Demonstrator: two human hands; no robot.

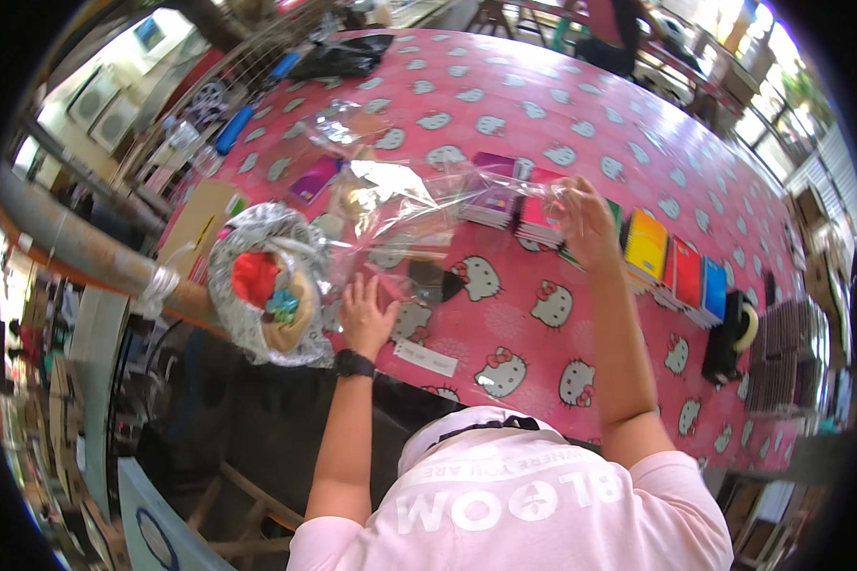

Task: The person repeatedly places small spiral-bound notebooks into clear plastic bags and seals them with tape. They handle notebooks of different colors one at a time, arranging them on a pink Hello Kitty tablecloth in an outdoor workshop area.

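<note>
My right hand (587,226) is raised over the row of notebooks, its fingers pinching one end of a large clear plastic bag (405,205). The bag stretches from there to the left across the table. Near the table's front edge my left hand (368,319) lies with fingers spread on the bag's lower part, a dark watch on its wrist. Spiral notebooks stand in stacks beyond and beside my right hand: purple (492,181), pink (540,209), green, yellow (646,245), red (682,270) and blue (712,288). Another purple notebook (316,178) lies at the left.
Left of my left hand sits a silver patterned bag (229,271) with red and beige cloth inside, beside a cardboard box (198,221). A paper slip (426,358) lies in front. At the right are a black tape dispenser (728,341) and stacked dark notebooks (783,357).
</note>
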